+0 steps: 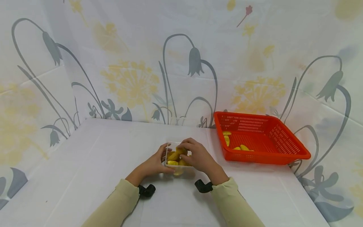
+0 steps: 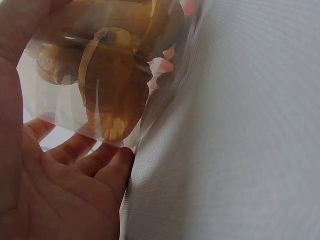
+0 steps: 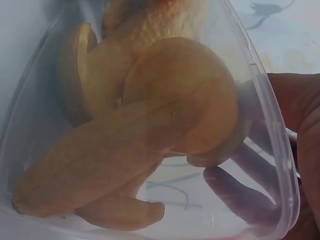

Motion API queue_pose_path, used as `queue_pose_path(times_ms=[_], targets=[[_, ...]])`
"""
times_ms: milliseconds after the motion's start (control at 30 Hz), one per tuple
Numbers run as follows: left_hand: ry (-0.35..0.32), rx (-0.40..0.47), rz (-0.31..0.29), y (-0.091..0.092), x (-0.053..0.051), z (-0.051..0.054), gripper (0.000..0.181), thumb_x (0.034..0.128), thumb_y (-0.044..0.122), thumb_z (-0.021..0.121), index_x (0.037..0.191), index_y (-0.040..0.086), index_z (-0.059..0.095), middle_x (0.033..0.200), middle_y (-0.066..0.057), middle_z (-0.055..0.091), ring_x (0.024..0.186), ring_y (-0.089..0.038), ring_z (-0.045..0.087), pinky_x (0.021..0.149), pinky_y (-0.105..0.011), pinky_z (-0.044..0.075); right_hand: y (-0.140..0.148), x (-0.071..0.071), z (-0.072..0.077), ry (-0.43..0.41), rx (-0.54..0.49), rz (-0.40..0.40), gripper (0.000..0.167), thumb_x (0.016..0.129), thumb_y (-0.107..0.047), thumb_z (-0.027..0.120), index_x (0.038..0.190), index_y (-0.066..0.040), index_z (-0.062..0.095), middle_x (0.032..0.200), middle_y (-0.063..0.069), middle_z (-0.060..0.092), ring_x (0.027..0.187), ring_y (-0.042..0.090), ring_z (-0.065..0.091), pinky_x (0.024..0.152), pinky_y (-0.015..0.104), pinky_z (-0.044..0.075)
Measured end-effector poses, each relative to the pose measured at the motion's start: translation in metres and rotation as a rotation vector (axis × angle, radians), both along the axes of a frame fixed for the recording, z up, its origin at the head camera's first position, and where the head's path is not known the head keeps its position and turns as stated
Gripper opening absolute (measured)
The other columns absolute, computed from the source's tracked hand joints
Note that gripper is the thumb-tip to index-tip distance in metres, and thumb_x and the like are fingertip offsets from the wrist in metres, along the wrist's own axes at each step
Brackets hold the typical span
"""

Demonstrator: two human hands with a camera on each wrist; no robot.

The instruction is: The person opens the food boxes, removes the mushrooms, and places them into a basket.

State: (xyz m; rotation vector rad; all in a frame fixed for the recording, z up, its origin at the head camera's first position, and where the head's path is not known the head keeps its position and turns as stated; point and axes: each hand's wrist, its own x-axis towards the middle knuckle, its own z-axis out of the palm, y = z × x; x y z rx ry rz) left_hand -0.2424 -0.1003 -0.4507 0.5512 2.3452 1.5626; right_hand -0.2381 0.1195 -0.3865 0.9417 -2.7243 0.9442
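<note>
A clear plastic container [image 1: 180,167] sits on the white table with several yellow fruit-like pieces [image 1: 172,163] inside. My left hand [image 1: 153,163] grips its left side, thumb near the front and fingers around the back. In the left wrist view, the fingers [image 2: 112,167] lie along the transparent wall. Over the container's opening, my right hand [image 1: 200,157] pinches a yellow piece [image 1: 178,152] between thumb and fingers. Through the container [image 3: 280,165] in the right wrist view appear a long banana-like piece [image 3: 85,165], a rounded one [image 3: 180,85] and a bumpy one [image 3: 165,25].
To the right stands a red perforated plastic basket [image 1: 262,156], with several yellow pieces [image 1: 227,140] in its left and front part. The white table [image 1: 113,148] extends around the hands. A flower-patterned cloth [image 1: 136,63] hangs behind and at both sides.
</note>
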Motion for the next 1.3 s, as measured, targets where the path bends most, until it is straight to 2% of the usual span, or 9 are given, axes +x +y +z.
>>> queue_pose_path(times_ms=[167, 300, 533, 700, 933, 1300], targets=[[0.007, -0.006, -0.001, 0.001, -0.002, 0.001, 0.114, 0.0701, 0.035, 0.087, 0.153, 0.023, 0.010, 0.156, -0.010, 0.030, 0.147, -0.028, 0.027, 0.120, -0.045, 0.025, 0.000, 0.001, 0.003, 0.020, 0.031, -0.014, 0.035, 0.085, -0.013, 0.074, 0.120, -0.017, 0.067, 0.124, 0.000, 0.062, 0.113, 0.019, 0.061, 0.095, 0.033, 0.054], [0.008, -0.003, -0.003, 0.001, -0.002, 0.001, 0.113, 0.0706, 0.034, 0.087, 0.153, 0.022, 0.010, 0.157, -0.010, 0.030, 0.148, -0.029, 0.026, 0.120, -0.046, 0.025, 0.001, 0.001, 0.004, 0.025, 0.040, -0.008, 0.038, 0.085, -0.015, 0.074, 0.123, -0.016, 0.066, 0.125, 0.001, 0.064, 0.116, 0.021, 0.059, 0.097, 0.036, 0.053], [-0.005, -0.005, 0.007, 0.000, 0.001, 0.001, 0.113, 0.0706, 0.035, 0.087, 0.153, 0.022, 0.011, 0.157, -0.011, 0.030, 0.148, -0.031, 0.024, 0.119, -0.047, 0.025, 0.002, 0.001, 0.002, 0.028, 0.023, 0.024, 0.037, 0.085, -0.013, 0.074, 0.121, -0.017, 0.066, 0.122, -0.001, 0.064, 0.107, 0.017, 0.063, 0.094, 0.033, 0.055], [-0.009, 0.003, 0.007, -0.001, 0.002, 0.000, 0.112, 0.0703, 0.034, 0.087, 0.152, 0.022, 0.011, 0.157, -0.011, 0.030, 0.148, -0.031, 0.024, 0.119, -0.047, 0.025, 0.005, 0.002, 0.006, 0.066, 0.017, 0.003, 0.036, 0.085, -0.014, 0.075, 0.119, -0.018, 0.067, 0.121, -0.002, 0.065, 0.106, 0.015, 0.063, 0.093, 0.030, 0.055], [-0.004, 0.008, -0.002, -0.001, 0.000, -0.002, 0.114, 0.0709, 0.034, 0.087, 0.153, 0.020, 0.009, 0.157, -0.013, 0.030, 0.147, -0.030, 0.027, 0.119, -0.047, 0.026, 0.012, 0.001, 0.012, 0.094, -0.014, -0.016, 0.035, 0.085, -0.014, 0.074, 0.119, -0.017, 0.067, 0.122, -0.001, 0.064, 0.103, 0.014, 0.063, 0.092, 0.034, 0.056], [-0.002, -0.009, 0.009, 0.000, -0.001, 0.000, 0.114, 0.0696, 0.035, 0.087, 0.153, 0.021, 0.010, 0.156, -0.011, 0.031, 0.147, -0.030, 0.026, 0.119, -0.048, 0.025, 0.029, -0.005, 0.021, 0.212, -0.031, -0.067, 0.034, 0.085, -0.015, 0.075, 0.117, -0.015, 0.067, 0.119, -0.001, 0.065, 0.094, 0.011, 0.062, 0.086, 0.028, 0.058]])
